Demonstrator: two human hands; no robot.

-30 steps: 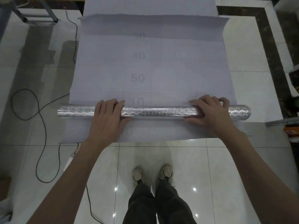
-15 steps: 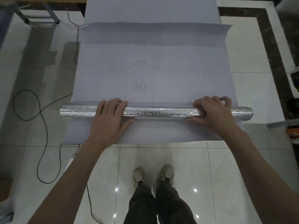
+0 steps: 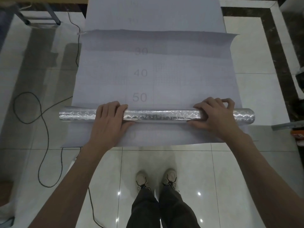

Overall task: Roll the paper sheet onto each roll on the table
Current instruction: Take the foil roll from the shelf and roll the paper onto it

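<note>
Tiled floor (image 3: 189, 162); 2 hands (image 3: 110, 122) (image 3: 217, 119) around roll (image 3: 161, 114)

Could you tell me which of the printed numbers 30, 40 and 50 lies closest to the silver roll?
The 50, directly beyond the silver roll; the 40 and 30 lie farther up the paper sheet.
</note>
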